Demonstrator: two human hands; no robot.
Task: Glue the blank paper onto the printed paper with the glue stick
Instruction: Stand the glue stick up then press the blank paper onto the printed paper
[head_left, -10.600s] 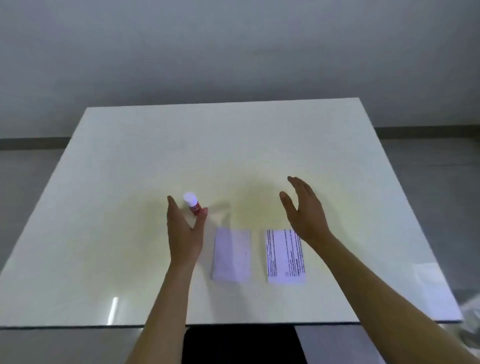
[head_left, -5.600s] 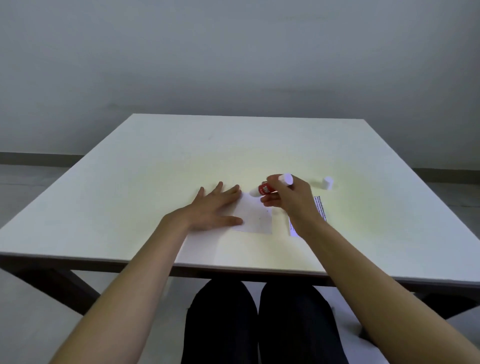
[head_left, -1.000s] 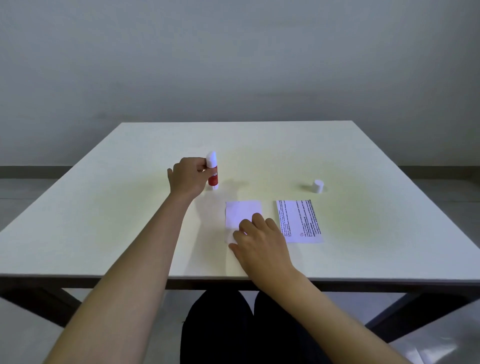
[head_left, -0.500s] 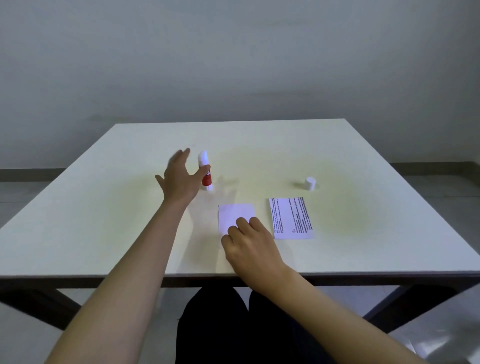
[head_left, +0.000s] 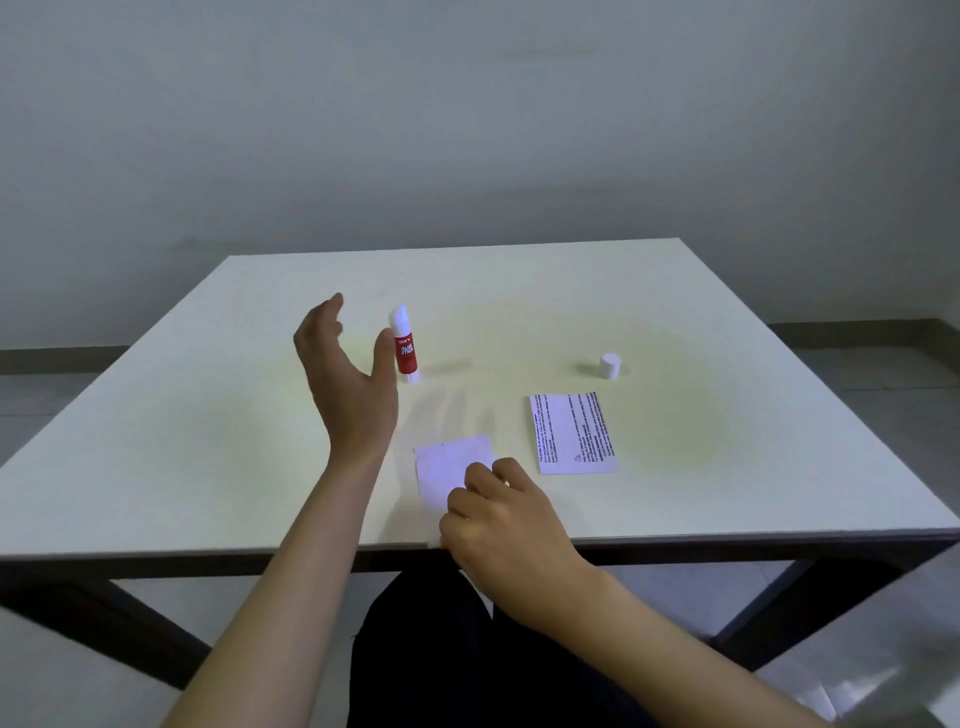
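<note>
The red and white glue stick stands upright on the table, uncapped, its white glue tip showing. My left hand hovers just left of it, fingers spread, not touching it. The blank paper lies near the table's front edge, its near end reaching the edge. My right hand covers that near part, fingers curled and pinching the sheet. The printed paper lies flat to the right of the blank one, apart from it.
The glue stick's white cap stands alone behind the printed paper. The white table has dark legs; its front edge runs just under my right hand. My dark-clothed lap is below. A grey wall stands behind.
My left hand let go of the glue stick, leaving it standing, and drew back open. My right hand slid the blank paper toward the front edge.
</note>
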